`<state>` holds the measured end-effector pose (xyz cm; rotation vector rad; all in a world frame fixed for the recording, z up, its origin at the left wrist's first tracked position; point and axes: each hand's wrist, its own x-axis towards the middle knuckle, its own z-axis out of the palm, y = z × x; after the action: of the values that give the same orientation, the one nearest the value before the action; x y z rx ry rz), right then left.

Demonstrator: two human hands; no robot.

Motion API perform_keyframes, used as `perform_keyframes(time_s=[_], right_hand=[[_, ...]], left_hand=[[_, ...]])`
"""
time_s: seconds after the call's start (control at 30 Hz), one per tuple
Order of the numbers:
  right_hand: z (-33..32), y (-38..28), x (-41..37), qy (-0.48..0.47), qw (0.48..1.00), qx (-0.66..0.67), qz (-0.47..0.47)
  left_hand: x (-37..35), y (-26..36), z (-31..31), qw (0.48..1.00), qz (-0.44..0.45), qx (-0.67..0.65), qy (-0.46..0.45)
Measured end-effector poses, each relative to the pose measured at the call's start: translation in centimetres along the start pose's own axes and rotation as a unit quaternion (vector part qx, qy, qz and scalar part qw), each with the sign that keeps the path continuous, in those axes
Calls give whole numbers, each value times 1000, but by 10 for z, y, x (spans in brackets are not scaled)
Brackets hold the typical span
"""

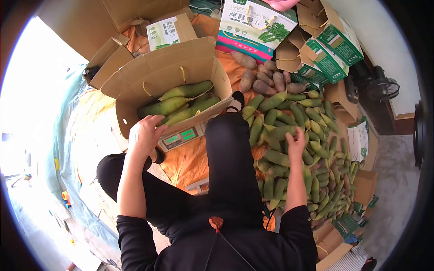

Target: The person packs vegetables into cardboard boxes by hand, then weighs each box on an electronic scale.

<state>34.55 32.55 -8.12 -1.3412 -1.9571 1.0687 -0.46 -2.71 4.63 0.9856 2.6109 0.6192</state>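
Note:
An open cardboard box (158,67) stands in front of me on a scale (181,137) with lit green digits. Several green radishes (169,106) lie inside it. My left hand (145,132) is at the box's near left edge, fingers apart, holding nothing. Off to the right, my right hand (296,142) is over a large heap of green radishes (316,158). Its thumb and fingers are around the end of one green radish (278,132), which lies sideways on top of the heap. The palm side of that grip is partly hidden.
Purplish-brown radishes (266,81) lie beyond the heap. Printed gift boxes (257,22) and open green-and-white cartons (327,54) stand at the back. A small black fan (383,86) is by the right wall. Orange sheeting (187,167) covers the floor under the scale.

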Motion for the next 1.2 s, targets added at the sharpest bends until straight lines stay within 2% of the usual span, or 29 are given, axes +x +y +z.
perform_keyframes(time_s=[0.1, 0.13, 0.17, 0.27, 0.37, 0.5, 0.57, 0.63, 0.7, 0.77, 0.8, 0.9, 1.1, 1.2], right_hand=[[-23, -81, 5, 49, 989, 74, -119], [-31, -108, 7, 59, 988, 92, -105], [-36, -127, 12, 49, 973, 171, -150], [-48, -200, 18, 71, 949, 244, -188], [-37, -247, 27, 11, 923, 340, -182], [23, -287, 24, -115, 915, 359, -140], [65, -291, 19, -174, 915, 357, -69], [105, -290, 12, -241, 899, 363, -42], [138, -275, 18, -293, 940, 173, -29], [159, -256, 23, -249, 956, 49, -149], [154, -266, 15, -219, 963, 24, -156], [154, -250, 28, -242, 956, 89, -138], [142, -242, 30, -246, 956, 104, -122], [153, -229, 43, -248, 957, 84, -122]], left_hand=[[0, -1, 1, 1000, 10, 3, 5], [0, -1, 1, 1000, 8, -2, 3], [0, -2, 2, 1000, 6, -7, 0], [-1, -5, 1, 1000, 13, -1, -3], [-3, -6, 1, 999, 31, 4, 26], [-4, -9, -2, 1000, 18, 6, -4], [-6, -8, -6, 1000, 5, 18, -25], [-6, -6, -12, 999, -8, 28, -44], [-9, -6, -13, 997, -19, 36, -68], [-8, -7, -13, 996, -38, 43, -61], [-8, -7, -12, 996, -36, 43, -63], [-10, -8, -7, 998, -15, 37, -43], [-5, -6, -5, 998, -13, 39, -49], [0, -14, 1, 1000, 27, 16, 1]])
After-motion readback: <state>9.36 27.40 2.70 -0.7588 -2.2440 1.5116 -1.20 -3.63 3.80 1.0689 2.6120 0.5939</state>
